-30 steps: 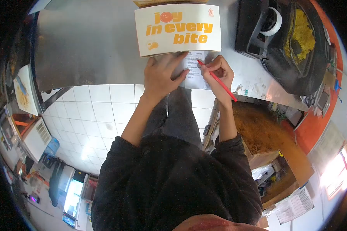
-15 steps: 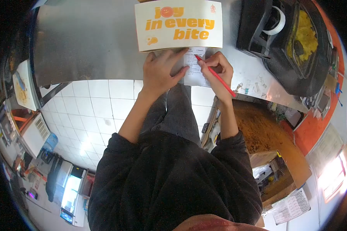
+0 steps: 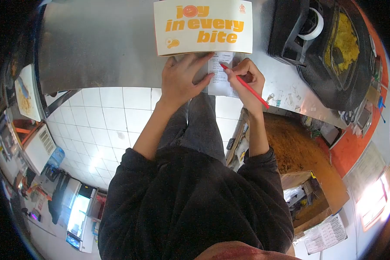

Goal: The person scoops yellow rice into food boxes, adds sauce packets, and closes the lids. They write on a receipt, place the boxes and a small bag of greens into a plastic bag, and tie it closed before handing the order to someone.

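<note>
A printed paper receipt (image 3: 219,88) lies at the near edge of the metal counter, its top end by the base of a white box (image 3: 203,31) lettered "joy in every bite" in orange. My right hand (image 3: 250,81) grips a red pen (image 3: 254,91) whose tip meets the receipt's printed upper part. On the receipt's left side, my left hand (image 3: 180,82) rests with its fingers apart, index finger and thumb reaching the paper's left edge. Part of the receipt is covered by my right hand.
The metal counter (image 3: 99,47) spans the front. To the right stand a black tape dispenser with a white roll (image 3: 312,25) and a black bag (image 3: 323,86) with a yellow interior. Below the counter's right side is an open cardboard box (image 3: 310,203).
The view has shifted slightly, so the box and hands appear a little to the right. The pen still touches the receipt in much the same spot, and my left hand keeps its pose.
</note>
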The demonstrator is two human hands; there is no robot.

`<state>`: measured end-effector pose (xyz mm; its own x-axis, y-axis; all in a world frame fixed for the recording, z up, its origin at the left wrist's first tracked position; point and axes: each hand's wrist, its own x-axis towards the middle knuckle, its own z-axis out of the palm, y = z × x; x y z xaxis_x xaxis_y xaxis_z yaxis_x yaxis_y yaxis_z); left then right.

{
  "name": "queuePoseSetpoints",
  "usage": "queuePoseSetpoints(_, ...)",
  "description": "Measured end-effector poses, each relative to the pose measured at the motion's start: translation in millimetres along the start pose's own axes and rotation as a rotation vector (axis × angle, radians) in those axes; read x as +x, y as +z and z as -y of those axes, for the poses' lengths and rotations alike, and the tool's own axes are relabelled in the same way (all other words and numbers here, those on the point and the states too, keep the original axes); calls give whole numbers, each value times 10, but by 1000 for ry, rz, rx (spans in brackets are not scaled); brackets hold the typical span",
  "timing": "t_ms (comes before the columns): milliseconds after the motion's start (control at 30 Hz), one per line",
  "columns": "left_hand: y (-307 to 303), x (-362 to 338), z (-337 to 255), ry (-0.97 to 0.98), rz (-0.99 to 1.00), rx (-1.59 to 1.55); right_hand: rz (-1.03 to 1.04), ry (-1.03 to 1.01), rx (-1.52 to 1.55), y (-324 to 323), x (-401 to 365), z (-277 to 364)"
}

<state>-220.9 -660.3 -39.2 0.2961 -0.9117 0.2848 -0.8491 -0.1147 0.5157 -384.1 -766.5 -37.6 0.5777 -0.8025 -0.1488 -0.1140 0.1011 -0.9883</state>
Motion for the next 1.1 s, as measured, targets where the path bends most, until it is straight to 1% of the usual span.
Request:
queuePoseSetpoints(33, 0, -1, -2, -1, 0, -1, 0, 1, -1, -17, -3, -17)
queuePoseSetpoints(100, -1, -5, 2, -2, 33, 15, 75, -21, -113, -65, 5, -63)
queuePoseSetpoints(200, 38, -23, 9, -17, 36, 33, 99, -3, -142, -81, 28, -75)
queuePoseSetpoints(300, 32, -19, 10, -19, 33, 27, 60, -17, -74, -51, 12, -35)
queuePoseSetpoints(433, 49, -15, 21, 11, -1, 34, 104, 25, -62, -91, 9, -27)
queuePoseSetpoints(533, 30, -18, 10, -18, 46, 40, 148, 3, -97, -117, 23, -47)
queuePoseSetpoints(600, 25, -10, 2, -13, 29, 46, 134, -92, -148, -126, 15, -73)
queuePoseSetpoints(700, 50, -29, 25, -2, 19, 30, 200, -32, -169, -157, 29, -46)
queuePoseSetpoints(733, 51, -31, 23, -2, 19, 29, 200, -31, -170, -152, 28, -29)
queuePoseSetpoints(800, 40, -23, 22, -16, 30, 32, 105, -48, -50, -116, 10, 13)
queuePoseSetpoints(833, 28, -10, 21, -15, 27, 34, 107, -52, -50, -94, -20, 38)
queuePoseSetpoints(900, -2, 5, 7, -18, 39, 16, -31, 92, 124, -55, -120, 89)
queuePoseSetpoints(933, 4, -2, 10, -20, 41, 15, -30, 95, 124, -51, -159, 60)
queuePoseSetpoints(1000, 26, -25, 19, -9, 31, 24, 35, 16, 28, -43, -249, -35)
queuePoseSetpoints(1067, 46, -49, 45, 4, 38, 5, 7, 35, 20, -35, -262, -78)
queuePoseSetpoints(1100, 45, -51, 51, 20, 42, -13, 24, -3, -35, -31, -247, -96)
